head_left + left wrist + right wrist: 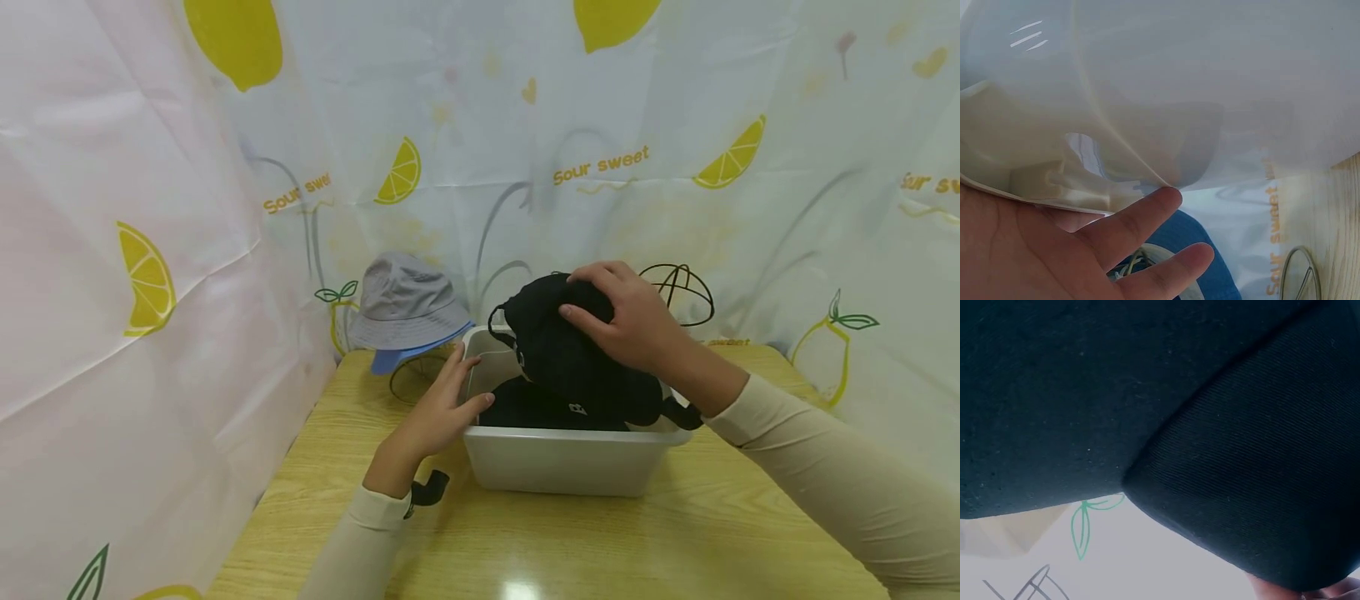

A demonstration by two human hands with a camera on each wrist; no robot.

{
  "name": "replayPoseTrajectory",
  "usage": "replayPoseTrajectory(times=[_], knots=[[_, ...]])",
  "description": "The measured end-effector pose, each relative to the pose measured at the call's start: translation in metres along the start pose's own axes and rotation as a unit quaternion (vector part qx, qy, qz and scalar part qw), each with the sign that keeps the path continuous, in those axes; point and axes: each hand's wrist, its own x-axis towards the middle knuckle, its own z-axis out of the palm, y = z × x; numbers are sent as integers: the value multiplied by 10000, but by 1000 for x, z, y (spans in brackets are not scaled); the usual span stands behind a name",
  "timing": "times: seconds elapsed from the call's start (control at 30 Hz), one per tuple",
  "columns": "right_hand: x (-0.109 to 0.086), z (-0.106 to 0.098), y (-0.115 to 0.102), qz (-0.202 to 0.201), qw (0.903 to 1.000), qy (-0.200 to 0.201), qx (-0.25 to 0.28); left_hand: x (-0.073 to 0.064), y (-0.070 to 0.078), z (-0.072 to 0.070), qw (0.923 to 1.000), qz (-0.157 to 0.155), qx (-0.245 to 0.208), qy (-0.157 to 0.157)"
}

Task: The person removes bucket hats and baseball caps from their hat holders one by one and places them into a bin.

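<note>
My right hand [626,321] grips a black cap [558,333] by its crown, above a white plastic bin [562,462]. A strap loop hangs at the cap's left side. In the right wrist view the black cap [1147,425] fills most of the picture, with fingertips [1279,590] at its lower edge. Another black cap [517,404], with a small pale logo near it, lies inside the bin, partly covered by the first. With fingers nearly straight, my left hand [438,408] rests on the bin's left rim; in the left wrist view its fingers [1141,228] touch the wall.
Behind the bin on the left, a grey bucket hat [408,304] sits over a blue hat [386,360] on a wire stand [412,379]. A bare wire dome stand [678,292] is at the back right. A lemon-print curtain [480,125] encloses the wooden table [525,542].
</note>
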Motion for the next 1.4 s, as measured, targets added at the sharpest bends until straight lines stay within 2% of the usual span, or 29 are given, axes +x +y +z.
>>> replayPoseTrajectory(times=[0.43,0.7,1.13,1.4], knots=[[-7,16,-4,91,9967,-798,-119,-1,3,0,10000,-69,33,-16],[-8,22,-5,-75,9952,-909,-363,1,0,1,9999,-113,125,-35],[-4,37,-7,-426,9865,-1507,-481,1,-2,1,10000,-12,59,-9],[0,45,-5,-407,9843,-1643,-491,2,-2,1,10000,16,71,23]])
